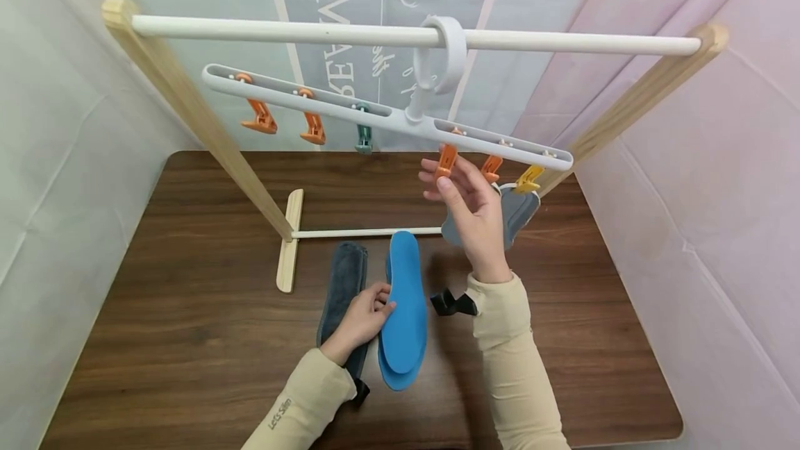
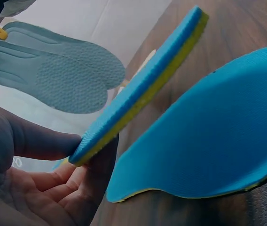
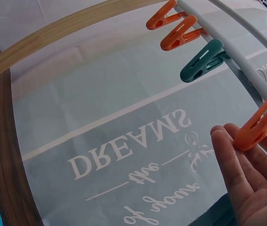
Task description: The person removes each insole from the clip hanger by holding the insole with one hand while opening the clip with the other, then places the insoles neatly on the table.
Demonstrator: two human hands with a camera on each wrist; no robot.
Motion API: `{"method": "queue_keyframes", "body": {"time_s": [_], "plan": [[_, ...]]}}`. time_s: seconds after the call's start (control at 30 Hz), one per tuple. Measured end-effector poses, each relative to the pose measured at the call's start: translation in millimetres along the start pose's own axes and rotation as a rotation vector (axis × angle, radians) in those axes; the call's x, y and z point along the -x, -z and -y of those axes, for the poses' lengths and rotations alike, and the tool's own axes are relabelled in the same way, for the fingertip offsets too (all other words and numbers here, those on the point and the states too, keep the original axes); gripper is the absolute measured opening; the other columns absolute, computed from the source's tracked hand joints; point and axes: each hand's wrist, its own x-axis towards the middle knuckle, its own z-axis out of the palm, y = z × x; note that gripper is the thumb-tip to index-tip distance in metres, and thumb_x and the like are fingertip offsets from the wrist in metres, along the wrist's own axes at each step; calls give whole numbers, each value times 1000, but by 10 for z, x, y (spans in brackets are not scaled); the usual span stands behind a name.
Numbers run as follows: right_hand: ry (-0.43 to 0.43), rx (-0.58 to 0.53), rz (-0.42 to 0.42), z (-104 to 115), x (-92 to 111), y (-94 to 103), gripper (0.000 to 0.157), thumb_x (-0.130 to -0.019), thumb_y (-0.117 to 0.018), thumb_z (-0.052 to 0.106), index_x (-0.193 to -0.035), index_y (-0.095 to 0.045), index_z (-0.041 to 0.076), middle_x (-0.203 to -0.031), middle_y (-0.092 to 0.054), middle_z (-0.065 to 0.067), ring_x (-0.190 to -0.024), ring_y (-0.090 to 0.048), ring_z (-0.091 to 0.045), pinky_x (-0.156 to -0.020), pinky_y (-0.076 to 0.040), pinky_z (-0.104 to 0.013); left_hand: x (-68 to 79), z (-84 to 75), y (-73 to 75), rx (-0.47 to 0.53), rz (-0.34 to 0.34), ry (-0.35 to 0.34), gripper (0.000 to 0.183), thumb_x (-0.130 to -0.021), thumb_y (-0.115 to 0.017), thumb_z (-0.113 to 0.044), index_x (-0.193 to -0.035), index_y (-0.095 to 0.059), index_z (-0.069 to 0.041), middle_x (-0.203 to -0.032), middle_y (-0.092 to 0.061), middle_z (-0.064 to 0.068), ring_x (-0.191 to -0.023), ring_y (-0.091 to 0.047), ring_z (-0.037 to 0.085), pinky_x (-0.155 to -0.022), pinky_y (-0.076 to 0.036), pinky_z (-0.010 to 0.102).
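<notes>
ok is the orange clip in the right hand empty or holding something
Empty: the right hand pinches the orange clip and nothing hangs from it.

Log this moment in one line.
Left grip pinching long blue insole; right grip holding orange plastic clip on long white hanger; grey textured insoles hanging

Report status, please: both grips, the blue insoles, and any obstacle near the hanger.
Left grip pinches upper blue insole. Right grip holds orange clip. Blue insole not yet clipped. Grey insoles hang beside right grip, possibly in the way.
</notes>
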Motion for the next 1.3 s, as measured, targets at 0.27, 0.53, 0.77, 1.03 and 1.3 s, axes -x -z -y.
{"method": "queue_keyframes", "body": {"time_s": [0.27,0.53,0.77,1.03,1.3], "plan": [[-8,7,23,-3,20,-3,45,-98,-56,20,-139,-48,3,-125,-63,-13,-109,-64,-24,-85,-55,-43,-2,86,-54,23,33,51,28,-94,-55,-2,-120,-54,7,-97,-62,15,-83,-59,21,-76,-50,35],[-26,19,35,-9,30,12,49,-99,-55,24,-140,-45,-1,-126,-62,-14,-109,-63,-25,-85,-55,-44,-8,136,-108,17,16,80,30,-93,-57,-2,-121,-52,7,-97,-62,16,-82,-58,22,-76,-49,36],[-28,29,41,-4,42,20,46,-100,-53,25,-140,-46,4,-127,-61,-14,-109,-63,-25,-84,-54,-45,-21,182,-144,-49,-15,61,29,-91,-59,0,-118,-54,7,-96,-62,17,-82,-59,24,-73,-50,37],[-54,33,23,-4,58,25,39,-100,-51,18,-136,-50,3,-124,-64,-12,-106,-65,-23,-82,-56,-44,-25,204,-187,-228,-99,-15,29,-88,-65,-4,-113,-54,6,-78,-60,8,-67,-58,16,-59,-48,27],[-81,38,17,-27,67,32,34,-100,-49,13,-133,-54,4,-121,-66,-11,-105,-65,-30,-81,-56,-42,-17,146,-222,-374,-150,-4,25,-85,-70,-8,-101,-53,2,-65,-50,4,-52,-47,12,-45,-37,25]]}}
